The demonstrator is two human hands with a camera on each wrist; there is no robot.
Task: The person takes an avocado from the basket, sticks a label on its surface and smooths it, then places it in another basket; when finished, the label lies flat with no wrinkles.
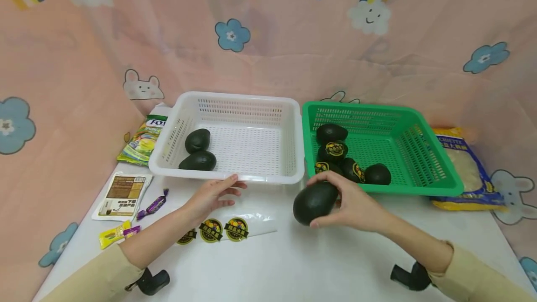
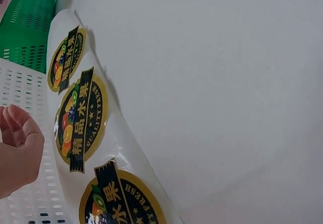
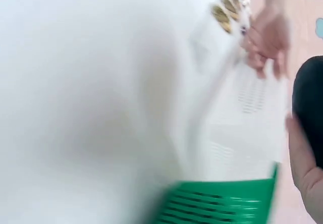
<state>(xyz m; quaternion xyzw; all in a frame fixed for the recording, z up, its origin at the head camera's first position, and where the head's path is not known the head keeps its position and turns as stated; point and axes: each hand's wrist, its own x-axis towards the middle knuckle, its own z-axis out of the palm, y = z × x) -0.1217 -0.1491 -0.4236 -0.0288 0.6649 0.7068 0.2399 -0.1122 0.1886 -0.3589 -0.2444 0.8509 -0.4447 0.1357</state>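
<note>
A dark green avocado (image 1: 314, 203) is gripped in my right hand (image 1: 350, 206), above the table in front of the green basket (image 1: 436, 167). In the right wrist view this avocado (image 3: 309, 100) shows at the right edge, with the thumb along it. My left hand (image 1: 211, 198) holds nothing; its fingers lie loosely bent just at the front rim of the white basket (image 1: 251, 178). Below that hand lies a clear strip with round black-and-gold fruit stickers (image 1: 211, 230). Two avocados (image 1: 197, 161) sit at the white basket's left. Several more (image 1: 377, 174), some with stickers, lie in the green basket.
Left of the white basket are a green-yellow sponge packet (image 1: 147, 141), a white-and-brown pouch (image 1: 122, 195), a purple-wrapped candy (image 1: 153, 205) and a yellow packet (image 1: 112, 235). A blue-yellow bag (image 1: 465, 171) leans beside the green basket. A patterned pink cloth (image 1: 272, 59) hangs behind.
</note>
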